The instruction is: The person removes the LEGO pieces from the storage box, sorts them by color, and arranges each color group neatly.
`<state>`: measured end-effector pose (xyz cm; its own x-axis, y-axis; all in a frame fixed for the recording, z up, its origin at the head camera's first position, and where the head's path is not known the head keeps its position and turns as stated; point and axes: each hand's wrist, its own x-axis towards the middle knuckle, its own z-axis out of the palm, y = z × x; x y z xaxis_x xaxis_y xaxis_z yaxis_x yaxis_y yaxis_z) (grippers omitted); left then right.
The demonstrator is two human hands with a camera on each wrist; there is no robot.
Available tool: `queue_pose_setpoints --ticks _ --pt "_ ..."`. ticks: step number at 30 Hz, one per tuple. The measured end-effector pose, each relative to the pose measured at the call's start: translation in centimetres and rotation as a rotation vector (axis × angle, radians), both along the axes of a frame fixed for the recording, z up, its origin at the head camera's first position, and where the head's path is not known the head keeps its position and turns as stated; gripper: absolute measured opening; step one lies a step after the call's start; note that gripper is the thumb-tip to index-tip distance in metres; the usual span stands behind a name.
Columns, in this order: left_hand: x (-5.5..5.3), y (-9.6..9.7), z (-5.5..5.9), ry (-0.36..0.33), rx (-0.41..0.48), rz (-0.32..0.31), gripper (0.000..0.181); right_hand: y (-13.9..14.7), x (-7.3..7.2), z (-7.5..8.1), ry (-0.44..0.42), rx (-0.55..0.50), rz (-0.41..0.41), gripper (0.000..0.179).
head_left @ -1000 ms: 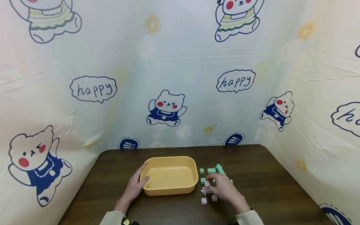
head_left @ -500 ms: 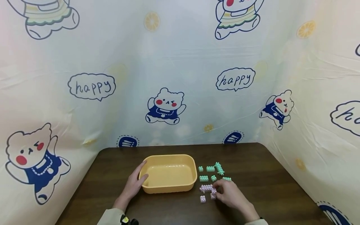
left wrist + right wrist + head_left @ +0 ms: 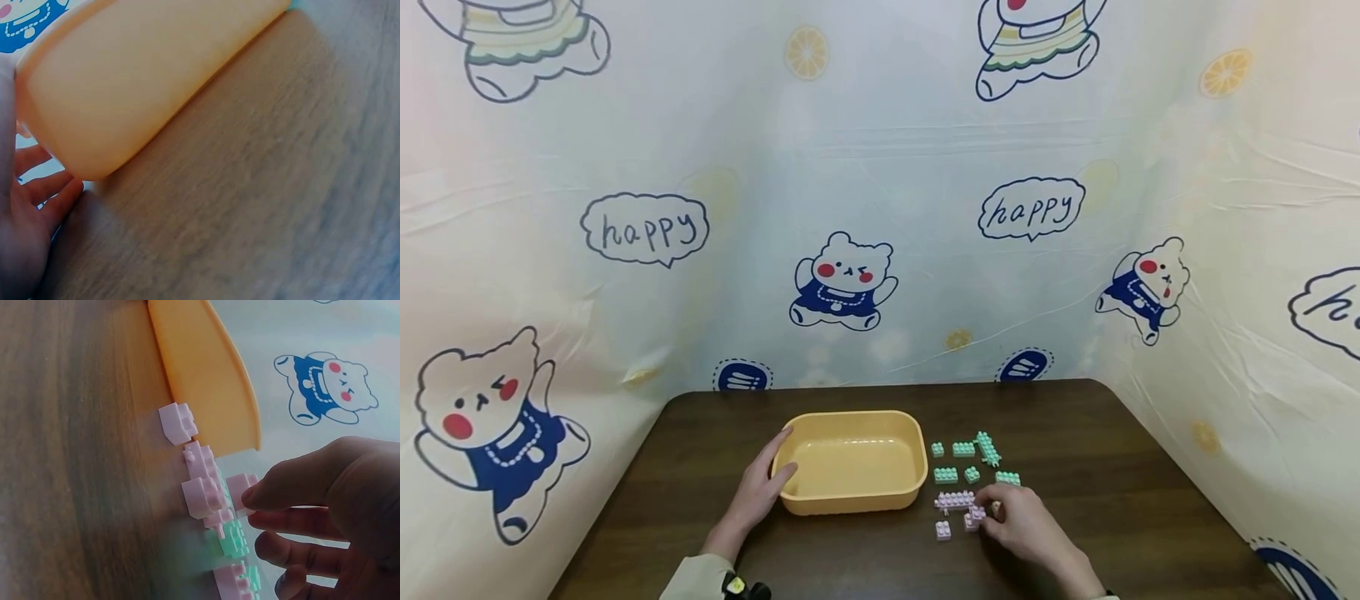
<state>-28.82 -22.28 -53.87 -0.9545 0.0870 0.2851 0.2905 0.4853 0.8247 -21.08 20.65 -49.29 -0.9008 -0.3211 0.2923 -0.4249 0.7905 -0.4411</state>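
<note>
A yellow plastic basin (image 3: 853,503) stands on the table with nothing inside. My left hand (image 3: 760,492) grips its left end, thumb over the rim and fingers along the outer wall; the left wrist view shows the fingers (image 3: 47,181) against the basin's corner. Right of the basin, my right hand (image 3: 1026,525) pinches a small pink building block (image 3: 240,489) between thumb and forefinger. Just below it sits another pink block (image 3: 203,498). A long pink block (image 3: 953,500) and a square pink block (image 3: 943,531) lie nearby. The right hand partly hides one more pink block (image 3: 232,581).
Several green building blocks lie behind the pink ones, including a green block (image 3: 946,475) beside the basin and a long green piece (image 3: 988,450) farther back. The dark wooden table (image 3: 865,558) ends at a printed curtain (image 3: 917,292).
My right hand has moved toward me and right with the pink block, from near the long pink block to above a square one. The left hand stays on the basin.
</note>
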Motion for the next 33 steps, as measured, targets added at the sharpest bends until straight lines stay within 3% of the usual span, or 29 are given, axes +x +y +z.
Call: queue_pose_setpoints --ticks 7,16,23,33 --pt "0.0 -0.2 0.1 0.020 -0.010 -0.003 0.058 0.5 0.6 -0.1 -0.011 0.009 0.010 0.018" --pt "-0.3 -0.4 0.3 0.005 -0.001 -0.019 0.060 1.3 1.2 -0.4 0.037 0.060 0.051 0.018" --pt "-0.3 -0.3 0.3 -0.024 0.006 -0.017 0.061 1.7 1.5 -0.8 -0.018 0.041 0.058 0.016" --pt "-0.1 -0.2 0.0 -0.029 0.013 -0.032 0.061 2.4 1.8 -1.5 -0.021 0.051 0.062 0.014"
